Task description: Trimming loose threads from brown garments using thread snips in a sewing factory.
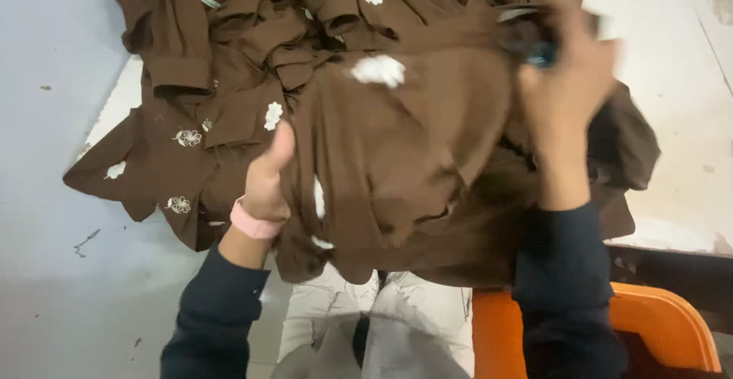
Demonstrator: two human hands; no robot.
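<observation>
White table (672, 119) under brown garment pile (229, 58). Left hand (267, 177) grips top garment (412, 158) edge, thumb up. Right hand (565, 81) blurred, clutches dark small tool over cloth. Best: keep fabric taut, grip near hem, tool clear of fingers.

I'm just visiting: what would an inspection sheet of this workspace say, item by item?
Surface: pale worn table, stained, mostly covered by cloth.
Job's things: brown garment with white flower embroidery, lifted over the lap; pile of similar brown garments behind it.
Clutter: small scraps on the grey floor.
Hands: left hand, pink wristband, grips the garment's edge; right hand, blurred, grips the cloth, a small dark object in its fingers, kind unclear.
Cables: nothing seen.
Surroundings: orange chair; the person's light trousers.
</observation>
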